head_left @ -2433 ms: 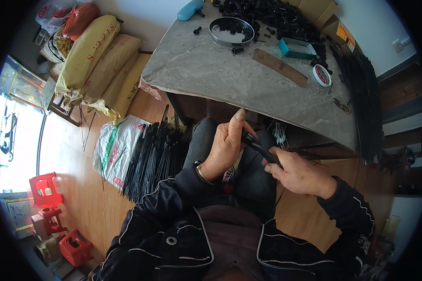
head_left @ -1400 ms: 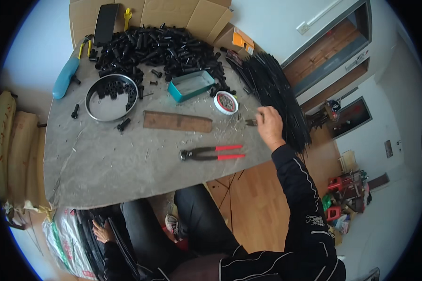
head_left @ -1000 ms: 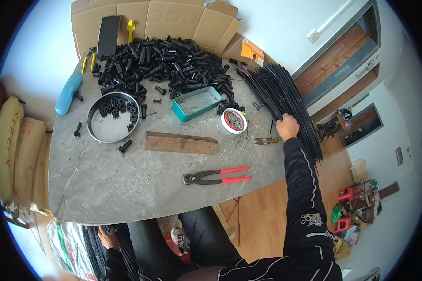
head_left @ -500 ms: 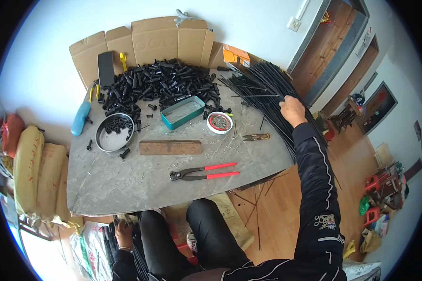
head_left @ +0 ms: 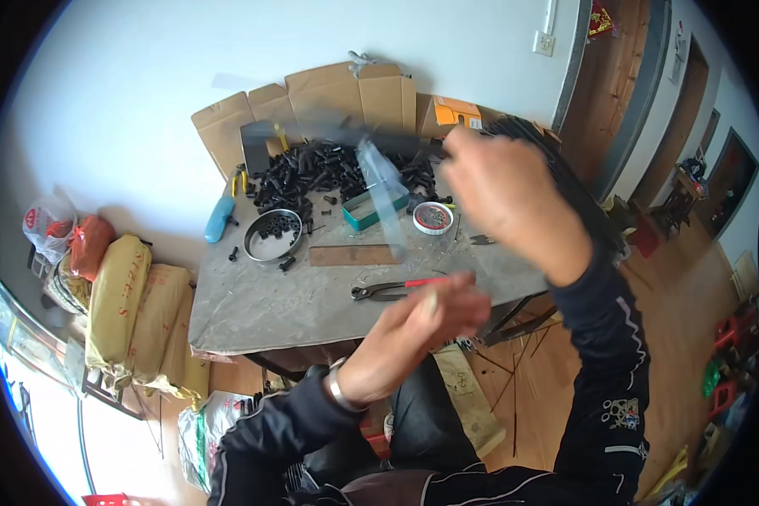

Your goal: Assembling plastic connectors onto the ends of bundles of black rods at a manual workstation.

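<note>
My right hand (head_left: 506, 190) is raised over the right part of the table, smeared by motion. Its fingers are pinched together, and a blurred dark rod (head_left: 354, 135) stretches leftward from them. Below it, my left hand (head_left: 430, 325) hovers above the table's front edge, its fingertips too smeared to read. Between the hands and the teal tin (head_left: 364, 221) hangs a translucent bluish strip (head_left: 385, 198), too blurred to name. Under the left hand's fingers lie red-handled pincers (head_left: 379, 293), partly covered. A bundle of long black rods (head_left: 565, 181) lies behind my right forearm.
The grey table (head_left: 253, 312) bears a heap of black cylindrical parts (head_left: 304, 173), a round pan (head_left: 270, 259) of black rings, a wooden block (head_left: 346, 255) and a small white tub (head_left: 433, 233). Cardboard (head_left: 337, 101) stands behind. Stuffed sacks (head_left: 122, 295) lean at the left.
My right hand has left the rod bundle and come up and nearer. My left hand has risen from the rods beside my lap to above the table's front edge. The view has shifted.
</note>
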The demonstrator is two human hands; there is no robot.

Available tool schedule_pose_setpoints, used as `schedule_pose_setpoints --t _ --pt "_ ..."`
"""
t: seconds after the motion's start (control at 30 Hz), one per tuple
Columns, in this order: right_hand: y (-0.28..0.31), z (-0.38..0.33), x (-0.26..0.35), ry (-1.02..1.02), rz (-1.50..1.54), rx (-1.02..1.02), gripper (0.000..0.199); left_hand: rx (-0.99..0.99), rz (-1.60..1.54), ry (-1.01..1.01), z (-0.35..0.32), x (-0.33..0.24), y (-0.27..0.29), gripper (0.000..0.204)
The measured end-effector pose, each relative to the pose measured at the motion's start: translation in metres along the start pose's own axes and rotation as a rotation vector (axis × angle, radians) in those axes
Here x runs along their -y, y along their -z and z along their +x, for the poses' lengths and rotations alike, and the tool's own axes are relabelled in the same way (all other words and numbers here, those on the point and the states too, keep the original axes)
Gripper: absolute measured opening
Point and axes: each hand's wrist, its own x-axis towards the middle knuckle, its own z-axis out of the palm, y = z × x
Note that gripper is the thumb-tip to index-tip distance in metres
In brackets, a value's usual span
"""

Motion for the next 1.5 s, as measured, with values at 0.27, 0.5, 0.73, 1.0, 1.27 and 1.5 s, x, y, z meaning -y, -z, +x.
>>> schedule_pose_setpoints --t 0.27,0.5,0.73,1.0,1.27,1.5 --pt "-0.087 -0.067 0.068 0.087 0.492 -0.081 0.016 -0.639 0.111 -0.287 0.018 -0.026 0.05 0.045" --pt "-0.085 -0.017 0.135 -0.035 1.411 0.002 0.021 -0.642 0.139 -0.534 0.014 -0.158 0.055 0.027" --pt "-0.2 -0.026 0.18 -0.095 1.289 -0.153 0.01 -0.759 0.642 -0.392 0.005 -0.125 0.101 0.037" --pt "-0.136 -0.009 0.192 -0.241 1.641 0.16 0.021 -0.674 0.425 -0.525 0.001 -0.167 0.108 0.041" --pt "-0.049 0.087 0.176 0.147 1.508 -0.43 0.019 -0.45 0.638 -0.802 0.011 -0.284 -0.007 0.039" --pt "-0.146 0.045 0.206 0.009 1.366 -0.427 0.016 -0.754 0.665 -0.629 -0.001 -0.212 0.076 0.028"
